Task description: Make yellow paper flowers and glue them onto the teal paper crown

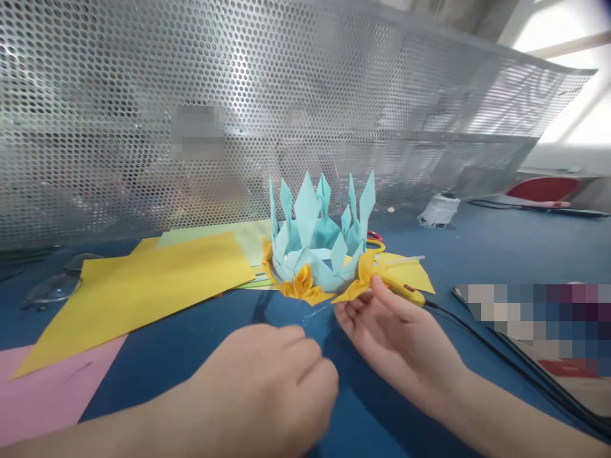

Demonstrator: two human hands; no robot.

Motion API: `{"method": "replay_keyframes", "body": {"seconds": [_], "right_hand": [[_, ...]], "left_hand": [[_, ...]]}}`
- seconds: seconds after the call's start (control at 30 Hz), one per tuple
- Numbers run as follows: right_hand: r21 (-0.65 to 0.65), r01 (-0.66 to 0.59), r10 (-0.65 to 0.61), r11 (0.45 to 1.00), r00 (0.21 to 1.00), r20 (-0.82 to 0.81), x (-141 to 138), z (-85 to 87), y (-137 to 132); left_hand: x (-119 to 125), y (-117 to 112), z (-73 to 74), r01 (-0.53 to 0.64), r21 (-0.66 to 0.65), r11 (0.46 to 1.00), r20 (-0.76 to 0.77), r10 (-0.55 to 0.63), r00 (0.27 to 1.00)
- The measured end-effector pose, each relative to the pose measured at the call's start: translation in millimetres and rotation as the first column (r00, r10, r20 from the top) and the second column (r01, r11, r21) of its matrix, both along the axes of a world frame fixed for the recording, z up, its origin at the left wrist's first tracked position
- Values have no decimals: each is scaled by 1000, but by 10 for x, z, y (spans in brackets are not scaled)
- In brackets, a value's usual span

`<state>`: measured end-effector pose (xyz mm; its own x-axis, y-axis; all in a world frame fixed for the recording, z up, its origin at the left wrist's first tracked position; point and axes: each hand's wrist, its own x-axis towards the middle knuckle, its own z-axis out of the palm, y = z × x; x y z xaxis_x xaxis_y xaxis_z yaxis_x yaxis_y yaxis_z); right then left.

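A light-blue folded-paper crown (312,270) with tall pointed spikes and yellow-orange paper pieces round its lower edge is in the middle of the view. My right hand (401,331) pinches its yellow edge at the right front between thumb and fingers. My left hand (272,375) is curled closed in front of the crown, apart from it; whatever its fingers may hold is hidden. Thin clear strands (317,312), like glue strings, show between the left hand and the crown. Just behind my right hand lies a yellow glue gun (408,291), partly covered.
Yellow paper (162,280) and pink paper (62,388) lie at the left, near glasses (52,289). Scissors (375,243) sit behind the crown. A black cord (477,331) crosses the blue table (200,356). A perforated metal screen (229,76) closes off the back.
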<state>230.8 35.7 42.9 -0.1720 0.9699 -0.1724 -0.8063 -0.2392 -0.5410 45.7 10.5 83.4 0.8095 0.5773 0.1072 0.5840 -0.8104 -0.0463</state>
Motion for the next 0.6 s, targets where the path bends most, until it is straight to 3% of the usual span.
{"method": "replay_keyframes", "body": {"seconds": [0.13,0.3,0.4,0.6], "right_hand": [[-41,66,-67,997,997,-25,0,64,7],[-40,104,-105,994,994,-36,-29,67,38],[-58,80,-81,995,996,-25,-68,-12,51],[-58,34,-34,998,999,2,-285,-63,104]], "left_hand": [[-196,400,83,-344,-1,939,-97,343,934],[-631,864,105,-596,-83,799,-280,555,783],[-772,990,33,-657,-129,743,-309,599,738],[-867,1041,30,-676,-175,716,-246,633,734]]}}
